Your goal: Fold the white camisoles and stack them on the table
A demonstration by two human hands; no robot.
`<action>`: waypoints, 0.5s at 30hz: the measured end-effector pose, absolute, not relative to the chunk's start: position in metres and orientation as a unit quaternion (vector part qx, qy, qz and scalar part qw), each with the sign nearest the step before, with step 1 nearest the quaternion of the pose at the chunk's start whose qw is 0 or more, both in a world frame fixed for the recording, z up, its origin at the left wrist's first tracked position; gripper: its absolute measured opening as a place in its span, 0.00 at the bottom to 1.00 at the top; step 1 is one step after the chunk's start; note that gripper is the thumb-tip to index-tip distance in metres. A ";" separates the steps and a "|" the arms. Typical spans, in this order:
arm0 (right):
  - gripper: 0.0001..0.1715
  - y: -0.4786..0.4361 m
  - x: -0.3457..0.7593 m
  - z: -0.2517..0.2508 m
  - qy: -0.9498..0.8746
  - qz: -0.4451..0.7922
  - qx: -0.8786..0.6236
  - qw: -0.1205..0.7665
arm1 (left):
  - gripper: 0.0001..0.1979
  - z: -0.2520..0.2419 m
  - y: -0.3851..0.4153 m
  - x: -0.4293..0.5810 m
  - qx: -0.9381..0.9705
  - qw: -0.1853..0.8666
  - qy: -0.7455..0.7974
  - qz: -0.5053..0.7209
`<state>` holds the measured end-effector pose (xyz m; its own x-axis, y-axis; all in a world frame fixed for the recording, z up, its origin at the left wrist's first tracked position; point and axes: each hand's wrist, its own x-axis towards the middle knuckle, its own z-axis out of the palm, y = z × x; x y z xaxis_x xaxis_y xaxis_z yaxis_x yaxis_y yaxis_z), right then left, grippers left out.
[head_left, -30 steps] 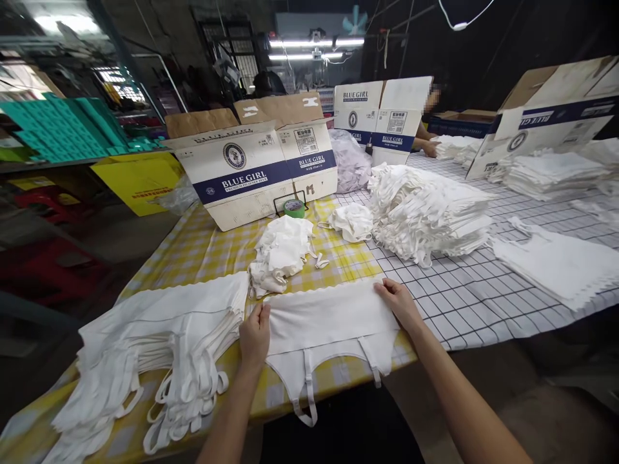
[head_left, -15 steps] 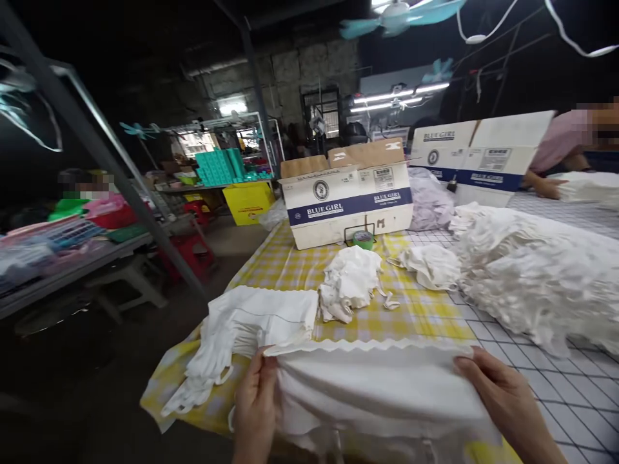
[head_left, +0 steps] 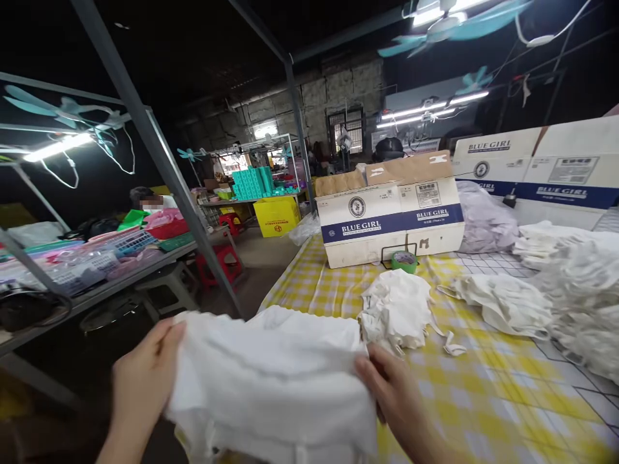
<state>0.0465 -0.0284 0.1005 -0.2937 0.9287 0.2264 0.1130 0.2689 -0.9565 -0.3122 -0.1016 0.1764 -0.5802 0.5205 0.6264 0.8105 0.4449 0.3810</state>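
Stretched between both hands is a white cloth garment [head_left: 271,393] with a wavy top edge, blurred by motion. My left hand [head_left: 145,374] pinches its upper left corner; my right hand [head_left: 394,393] pinches the upper right one. Just behind it lies a flat stack of similar white garments [head_left: 309,324], mostly hidden by the held one. Beyond my right hand sits a crumpled pile of white cloth [head_left: 399,306] with a loose strap trailing to its right.
A yellow checked cloth [head_left: 464,386] covers the table. Toward its back stand a BLUE GIRL carton [head_left: 387,232] and a roll of green tape [head_left: 404,261]. White garments heap up [head_left: 590,290] at the right. A metal post [head_left: 164,161] rises left of the table.
Both hands have carried the garment leftward, and it now hangs in front of the flat stack. My view has turned left. The co-worker's arms at the right are out of sight.
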 end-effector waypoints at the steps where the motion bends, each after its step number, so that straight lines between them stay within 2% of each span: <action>1: 0.21 -0.011 0.037 0.094 -0.663 0.449 -0.408 0.438 | 0.15 0.176 -0.082 -0.313 -0.445 0.204 -0.826 -0.279; 5: 0.19 0.054 0.007 0.054 -0.700 0.332 -0.472 0.420 | 0.20 0.142 -0.001 -0.307 -0.502 0.163 -0.844 -0.092; 10: 0.15 0.093 -0.003 0.012 -0.717 0.268 -0.545 0.343 | 0.19 0.086 0.057 -0.301 -0.545 0.151 -0.824 -0.041; 15: 0.11 0.105 -0.003 0.006 -0.717 0.248 -0.567 0.322 | 0.19 0.068 0.078 -0.312 -0.563 0.133 -0.816 0.003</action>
